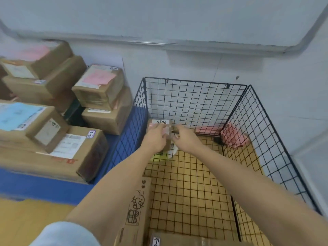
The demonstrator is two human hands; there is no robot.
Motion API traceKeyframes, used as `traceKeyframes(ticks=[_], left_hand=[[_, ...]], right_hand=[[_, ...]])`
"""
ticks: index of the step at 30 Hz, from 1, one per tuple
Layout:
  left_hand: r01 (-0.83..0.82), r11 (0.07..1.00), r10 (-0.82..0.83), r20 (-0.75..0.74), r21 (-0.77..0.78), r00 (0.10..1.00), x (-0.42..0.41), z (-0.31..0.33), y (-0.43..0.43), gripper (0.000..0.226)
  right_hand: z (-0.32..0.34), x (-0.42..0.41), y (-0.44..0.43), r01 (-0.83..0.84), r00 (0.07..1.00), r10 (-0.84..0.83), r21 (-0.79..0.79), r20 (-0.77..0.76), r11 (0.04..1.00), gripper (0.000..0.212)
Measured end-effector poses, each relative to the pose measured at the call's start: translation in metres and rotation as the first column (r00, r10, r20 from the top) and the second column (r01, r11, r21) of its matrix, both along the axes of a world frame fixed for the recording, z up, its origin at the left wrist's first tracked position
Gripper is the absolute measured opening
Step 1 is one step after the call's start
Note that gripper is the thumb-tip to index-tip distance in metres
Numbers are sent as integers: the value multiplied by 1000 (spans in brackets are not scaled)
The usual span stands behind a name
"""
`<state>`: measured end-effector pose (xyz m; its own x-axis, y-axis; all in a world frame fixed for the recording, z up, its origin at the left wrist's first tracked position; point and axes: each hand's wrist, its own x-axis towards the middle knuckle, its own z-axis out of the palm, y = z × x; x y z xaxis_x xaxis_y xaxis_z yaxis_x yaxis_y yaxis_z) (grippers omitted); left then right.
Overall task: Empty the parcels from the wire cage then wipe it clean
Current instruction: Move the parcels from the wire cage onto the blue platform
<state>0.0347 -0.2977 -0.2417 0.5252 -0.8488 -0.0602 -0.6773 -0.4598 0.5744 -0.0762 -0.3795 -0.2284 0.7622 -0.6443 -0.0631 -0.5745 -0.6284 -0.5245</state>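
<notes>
Ok, black wire-mesh cage (195, 103) sits on a yellow floor against the wall, mostly cleared. Outside, on its left: stack of brown cardboard parcels w/ pink, blue and white labels (53, 139) on a blue mat.

Left inside:
- tall brown carton w/ cartoon print (136, 206) at the near-left wall
- another taped brown parcel (177, 240) at the bottom edge of view
- small brown cardboard parcel w/ handwritten white label (160, 124) in the far-left corner

Both hands are on the small one. Left hand (156, 137) is curled over its left/top side, right hand (186, 137) has fingers closed on its right edge. Can't tell if it's off the cage floor yet. White-green item (165, 155) is partly hidden under it, unclear what. Pink cloth (232, 135) is bunched at the far-right corner, looks just outside the mesh, not sure.

Handling, my guess: small box = light, stiff, tape-wrapped so prob a bit slick. Squeeze across opposite faces and lift straight up clear of the rim. Tall carton is bulkier, so take it by bottom corner + top edge.
</notes>
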Motion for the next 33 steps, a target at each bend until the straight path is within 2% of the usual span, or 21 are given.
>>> traceKeyframes(ticks=[2, 6, 10, 13, 20, 25, 29, 33], left_hand=[[-50, 998, 51, -20, 34, 999, 6, -10, -6, 45], [-252, 962, 261, -88, 102, 961, 12, -27, -17, 45], [-317, 943, 325, -79, 98, 942, 6, -36, -21, 47], [-347, 935, 352, -94, 68, 931, 7, -37, -23, 46], [-300, 953, 300, -272, 41, 914, -8, -25, -24, 48], [-258, 964, 267, -288, 69, 920, -24, -27, -14, 59], [-180, 962, 250, -391, 206, 886, -38, -34, -10, 81], [-156, 974, 214, -449, 164, 867, -42, -41, -6, 80]], right_hand=[[-13, 11, -5, 2, 1000, -2, 30, -6, 1000, 54], [-34, 25, -14, 18, 999, -16, 78, -29, 997, 60], [-51, 30, -16, 16, 997, -4, 153, -78, 988, 53], [-56, 29, -13, 53, 998, -47, 202, -37, 978, 53], [-48, -5, -14, 174, 985, -170, 136, -36, 975, 54], [-45, -36, -14, 177, 984, -177, 47, -11, 983, 53], [-55, -41, -6, 112, 993, -107, 136, -41, 984, 59], [-57, -40, 0, 141, 990, -138, 172, -28, 975, 61]])
